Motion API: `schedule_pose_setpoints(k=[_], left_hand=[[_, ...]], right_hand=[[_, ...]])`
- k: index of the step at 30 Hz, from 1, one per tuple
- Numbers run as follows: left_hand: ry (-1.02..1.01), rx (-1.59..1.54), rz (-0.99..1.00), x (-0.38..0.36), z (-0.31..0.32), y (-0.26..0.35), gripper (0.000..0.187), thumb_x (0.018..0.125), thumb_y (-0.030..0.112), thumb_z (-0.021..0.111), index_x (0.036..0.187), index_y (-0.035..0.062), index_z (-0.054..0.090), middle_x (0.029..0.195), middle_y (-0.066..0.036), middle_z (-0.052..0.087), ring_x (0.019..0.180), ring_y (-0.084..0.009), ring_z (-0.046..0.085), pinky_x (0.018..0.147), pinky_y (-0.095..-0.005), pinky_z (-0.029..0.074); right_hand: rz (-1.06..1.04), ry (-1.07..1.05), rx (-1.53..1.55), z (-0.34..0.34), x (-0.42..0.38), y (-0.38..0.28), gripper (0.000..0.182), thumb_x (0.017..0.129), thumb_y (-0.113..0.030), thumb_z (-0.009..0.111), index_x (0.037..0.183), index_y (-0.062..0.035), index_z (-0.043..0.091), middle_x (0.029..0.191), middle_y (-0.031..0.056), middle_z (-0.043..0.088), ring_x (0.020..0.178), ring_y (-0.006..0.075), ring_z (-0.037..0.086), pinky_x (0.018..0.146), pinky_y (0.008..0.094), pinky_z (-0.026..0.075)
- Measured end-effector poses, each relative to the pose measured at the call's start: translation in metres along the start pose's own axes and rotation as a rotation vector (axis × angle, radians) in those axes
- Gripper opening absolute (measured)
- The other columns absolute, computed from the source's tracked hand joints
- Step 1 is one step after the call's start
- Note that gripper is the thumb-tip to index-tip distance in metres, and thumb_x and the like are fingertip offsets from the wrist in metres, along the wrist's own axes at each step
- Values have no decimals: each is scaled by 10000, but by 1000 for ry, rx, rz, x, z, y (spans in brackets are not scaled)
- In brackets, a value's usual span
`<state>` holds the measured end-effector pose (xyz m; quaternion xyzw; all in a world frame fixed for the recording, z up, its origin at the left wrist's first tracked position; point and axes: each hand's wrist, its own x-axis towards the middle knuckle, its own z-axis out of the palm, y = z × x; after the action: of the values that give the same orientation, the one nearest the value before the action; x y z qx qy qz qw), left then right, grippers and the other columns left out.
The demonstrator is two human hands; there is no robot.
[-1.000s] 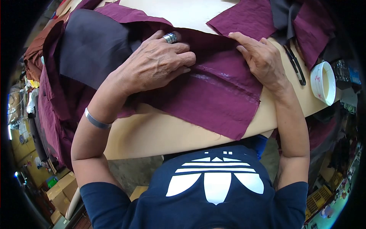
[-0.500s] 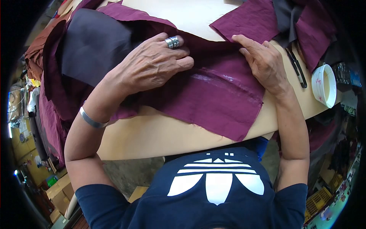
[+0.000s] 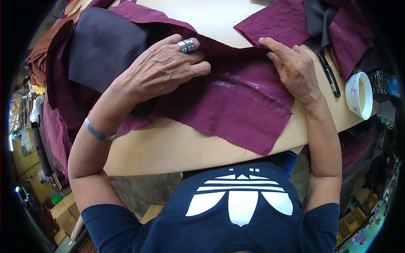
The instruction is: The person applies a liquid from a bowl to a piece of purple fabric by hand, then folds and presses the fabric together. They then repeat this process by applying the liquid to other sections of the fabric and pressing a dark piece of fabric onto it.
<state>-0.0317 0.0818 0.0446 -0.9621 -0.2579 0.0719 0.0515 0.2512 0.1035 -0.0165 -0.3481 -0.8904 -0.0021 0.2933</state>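
Note:
Maroon fabric (image 3: 236,109) with a frayed lower edge and whitish streaks lies over the cream table (image 3: 168,147). My left hand (image 3: 168,65), wearing a wide silver ring, has its fingers curled on the fabric's upper fold; its fingertips are hidden beneath the hand. At the fold's right end, my right hand (image 3: 293,69) pinches the fabric edge between thumb and fingers. A dark piece of cloth (image 3: 107,48) rests on the maroon layers beside my left forearm.
More maroon fabric (image 3: 278,25) and dark cloth lie at the upper right. A black-handled tool (image 3: 330,76) rests beside a white bowl (image 3: 358,95) holding pale contents. Brown cloth (image 3: 40,63) is piled at the far left. Cardboard boxes (image 3: 67,213) stand at the lower left.
My left hand and forearm have shifted slightly to the left along the fold. My right hand has barely moved, still at the fabric's edge.

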Motion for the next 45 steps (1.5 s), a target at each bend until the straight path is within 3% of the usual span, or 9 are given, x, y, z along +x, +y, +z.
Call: schedule_pose_setpoints(k=[2,15,24,36,42,45], left_hand=[[32,-61,-15,-2,2,-1,188,713,75,573,882,120,503,843,-12,528,889,-201,486,765,-328,393],[-3,15,10,-6,2,0,176,720,102,566,868,146,482,806,-1,521,859,-191,485,717,-313,389],[146,-99,-75,-10,11,7,168,736,89,560,897,94,513,815,-55,518,839,-229,489,740,-342,421],[91,48,1,-10,5,7,192,753,141,609,926,105,535,807,-33,501,827,-222,484,725,-333,423],[174,-139,-206,-28,-1,4,306,717,165,704,968,90,545,870,-69,497,848,-258,492,730,-364,446],[186,-157,-315,-34,-1,13,244,734,121,671,936,76,541,876,-64,494,839,-245,513,732,-351,451]], right_hand=[[-2,9,-4,1,0,0,287,854,-93,597,1141,-107,599,988,37,690,811,155,670,633,301,454],[10,-4,-14,1,-1,0,293,855,-105,602,1148,-120,607,1001,40,689,829,154,672,662,308,474],[17,5,-2,1,-1,0,281,852,-98,603,1133,-109,612,1001,33,689,834,151,671,656,299,468],[-4,5,-18,1,0,0,286,851,-93,599,1136,-93,606,1000,44,687,841,160,671,660,305,468],[19,20,23,2,0,1,296,831,-72,616,1126,-99,613,993,46,687,799,156,668,647,296,463],[51,25,79,0,1,0,306,819,-60,625,1121,-106,615,948,48,688,724,157,656,639,290,458]])
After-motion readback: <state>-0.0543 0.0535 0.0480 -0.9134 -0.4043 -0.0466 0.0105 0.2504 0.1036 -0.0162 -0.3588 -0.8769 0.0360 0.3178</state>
